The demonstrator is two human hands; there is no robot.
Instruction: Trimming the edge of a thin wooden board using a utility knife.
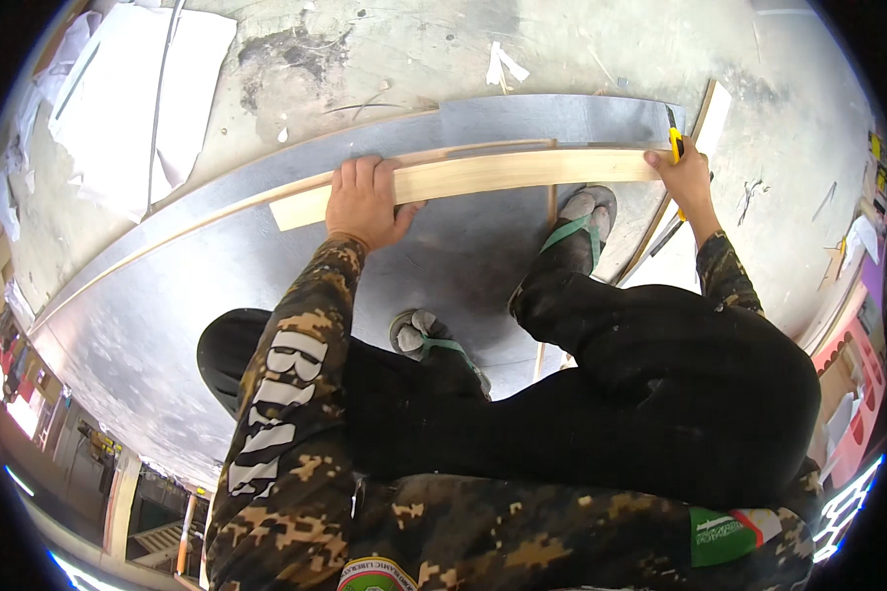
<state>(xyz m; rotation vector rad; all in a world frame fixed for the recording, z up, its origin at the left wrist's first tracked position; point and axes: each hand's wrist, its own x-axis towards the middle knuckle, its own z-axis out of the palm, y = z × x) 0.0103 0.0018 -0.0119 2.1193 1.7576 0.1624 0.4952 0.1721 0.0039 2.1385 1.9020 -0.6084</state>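
A pale wooden board lies crosswise in front of my feet, over a large dark grey sheet. My left hand is closed on the board near its left end, thumb on the near side and fingers over the far edge. At the other end, my right hand grips a yellow utility knife, its blade pointing away from me. The thumb of that hand touches the board's right end. A thin wooden strip runs along the sheet, partly behind my left hand and the board.
Both my sandalled feet rest on the grey sheet. Another wooden strip lies by my right hand. White sheets cover the floor at far left, with a thin dark rod across them. White scraps lie on the concrete ahead.
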